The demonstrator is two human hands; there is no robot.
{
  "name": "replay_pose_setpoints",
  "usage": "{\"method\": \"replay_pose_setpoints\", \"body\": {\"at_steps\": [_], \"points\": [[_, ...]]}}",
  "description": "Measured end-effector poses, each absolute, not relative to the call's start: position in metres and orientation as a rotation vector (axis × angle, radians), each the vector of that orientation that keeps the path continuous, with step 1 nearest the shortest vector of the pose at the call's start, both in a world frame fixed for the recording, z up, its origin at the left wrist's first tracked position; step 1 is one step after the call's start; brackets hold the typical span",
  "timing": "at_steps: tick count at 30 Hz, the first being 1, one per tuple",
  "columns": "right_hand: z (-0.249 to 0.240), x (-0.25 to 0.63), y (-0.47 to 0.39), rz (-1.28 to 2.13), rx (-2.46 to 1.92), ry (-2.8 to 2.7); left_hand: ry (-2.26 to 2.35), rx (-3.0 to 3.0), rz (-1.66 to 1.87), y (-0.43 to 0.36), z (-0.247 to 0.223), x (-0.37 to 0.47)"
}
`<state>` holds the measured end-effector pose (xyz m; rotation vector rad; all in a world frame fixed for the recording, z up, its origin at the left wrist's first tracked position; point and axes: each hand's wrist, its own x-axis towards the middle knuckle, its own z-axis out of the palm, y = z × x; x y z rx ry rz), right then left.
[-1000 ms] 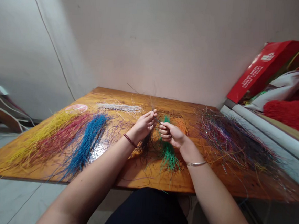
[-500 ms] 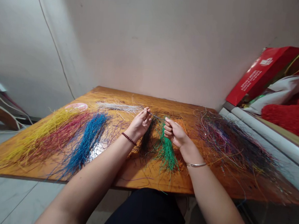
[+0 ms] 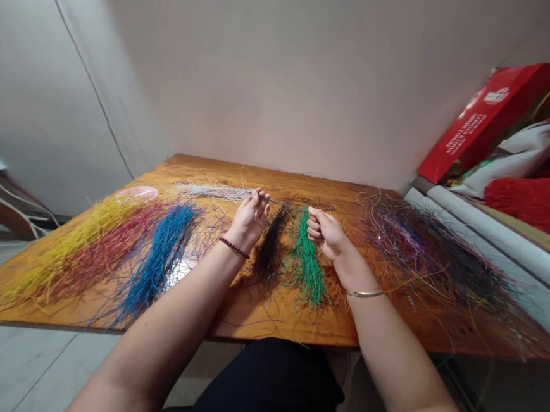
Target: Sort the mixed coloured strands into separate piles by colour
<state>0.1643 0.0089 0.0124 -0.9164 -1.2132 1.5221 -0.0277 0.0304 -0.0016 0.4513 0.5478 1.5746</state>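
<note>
A thin dark strand (image 3: pixel 282 204), perhaps wire, stretches nearly level between my two hands above the table. My left hand (image 3: pixel 251 217) pinches one end between thumb and fingertips, with its palm turned inward. The other end runs into my right hand (image 3: pixel 324 232), whose fingers are curled closed. Below and between the hands lies a black bundle of strands (image 3: pixel 270 247). A green bundle (image 3: pixel 310 272) lies just under my right hand. Past my left hand, a white bundle (image 3: pixel 214 192) lies sideways, partly hidden by the fingers.
Blue (image 3: pixel 159 257), red (image 3: pixel 105 243) and yellow (image 3: pixel 70 240) bundles lie on the left of the wooden table (image 3: pixel 241 330). A mixed dark tangle (image 3: pixel 424 249) covers the right. A red box (image 3: pixel 486 121) and red fluffy cloth (image 3: pixel 537 201) stand beyond it.
My hands have moved slightly apart, and the strand between them now looks straighter and more level. The view has shifted a little. The bundles on the table look unchanged.
</note>
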Motion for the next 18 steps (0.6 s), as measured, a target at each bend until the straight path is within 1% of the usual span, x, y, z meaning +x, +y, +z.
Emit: {"method": "replay_pose_setpoints", "body": {"at_steps": [5, 8, 13, 18], "points": [[0.011, 0.167, 0.015, 1.566, -0.990, -1.085, 0.477, 0.425, 1.494, 0.028, -0.006, -0.020], [0.010, 0.168, 0.016, 1.502, -1.040, -1.052, 0.517, 0.485, 1.461, 0.026, -0.006, -0.018], [0.010, 0.170, 0.016, 1.345, -1.026, -1.094, 0.691, 0.889, 1.473, 0.021, -0.004, -0.012], [0.013, 0.173, 0.015, 1.310, -1.001, -1.091, 0.765, 1.313, 1.478, 0.020, -0.006, -0.004]]}}
